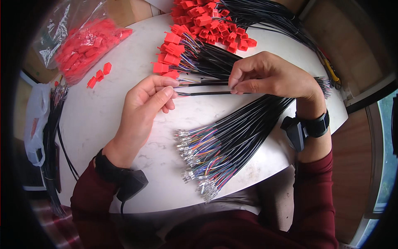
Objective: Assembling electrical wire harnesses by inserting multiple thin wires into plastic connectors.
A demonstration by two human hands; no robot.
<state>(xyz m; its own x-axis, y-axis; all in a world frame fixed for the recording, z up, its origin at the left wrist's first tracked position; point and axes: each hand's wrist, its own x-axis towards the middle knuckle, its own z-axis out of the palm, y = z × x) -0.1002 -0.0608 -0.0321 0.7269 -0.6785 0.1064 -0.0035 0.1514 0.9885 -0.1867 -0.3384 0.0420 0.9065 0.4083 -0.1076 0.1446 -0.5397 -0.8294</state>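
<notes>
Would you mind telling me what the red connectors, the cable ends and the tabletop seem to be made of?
Red connectors: likely moulded plastic, evenly coloured, with a dull sheen. Cable ends: black, probably plastic jackets, coloured inner wires and small silvery tips that glint like metal. Tabletop: smooth white with faint grey veins, marble or an imitation; I cannot tell which.

Loose cable bundle [232, 133] lies on the table [124, 62], connector-fitted cables [195, 58] behind it, bag [83, 41] far left.

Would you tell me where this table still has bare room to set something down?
Bare patches: the table left of the left hand, below the loose red connectors; a strip between that hand and the unfinished cable bundle. Crowded: the top, with finished cables, and under the right hand.
</notes>
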